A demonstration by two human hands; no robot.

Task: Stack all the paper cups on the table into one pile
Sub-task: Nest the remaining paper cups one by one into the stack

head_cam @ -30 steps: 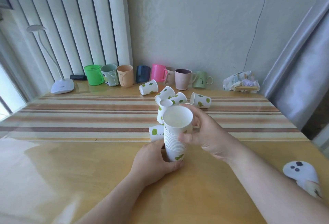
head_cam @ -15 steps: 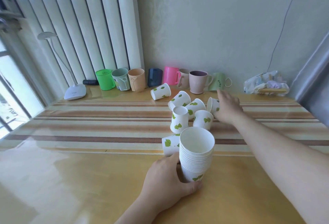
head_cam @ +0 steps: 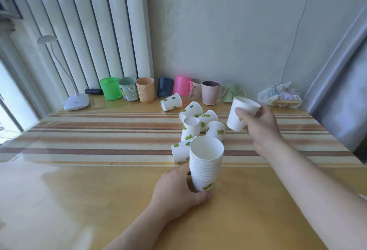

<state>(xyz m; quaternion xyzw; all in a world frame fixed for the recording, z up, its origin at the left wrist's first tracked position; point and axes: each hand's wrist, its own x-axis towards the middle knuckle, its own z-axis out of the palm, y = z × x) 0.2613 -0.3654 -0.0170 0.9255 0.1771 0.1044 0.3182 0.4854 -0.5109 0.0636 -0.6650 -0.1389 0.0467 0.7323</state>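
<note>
A pile of nested white paper cups (head_cam: 205, 162) with green leaf prints stands upright on the table, and my left hand (head_cam: 178, 192) grips its base. My right hand (head_cam: 260, 126) holds a single paper cup (head_cam: 241, 113) in the air, mouth up and tilted, to the right of the loose cups. Several loose paper cups (head_cam: 200, 122) lie tipped or upside down just behind the pile. One cup (head_cam: 179, 151) lies on its side against the pile's left. Another cup (head_cam: 171, 101) lies alone farther back.
A row of coloured plastic mugs (head_cam: 147, 89) lines the back wall. A white desk lamp (head_cam: 76, 101) stands at the back left, a crumpled bag (head_cam: 279, 95) at the back right. The table (head_cam: 79, 170) has a striped cloth under a clear cover.
My right hand left the pile, reached to the far right loose cup, and has lifted it off the table. My left hand stayed on the pile's base.
</note>
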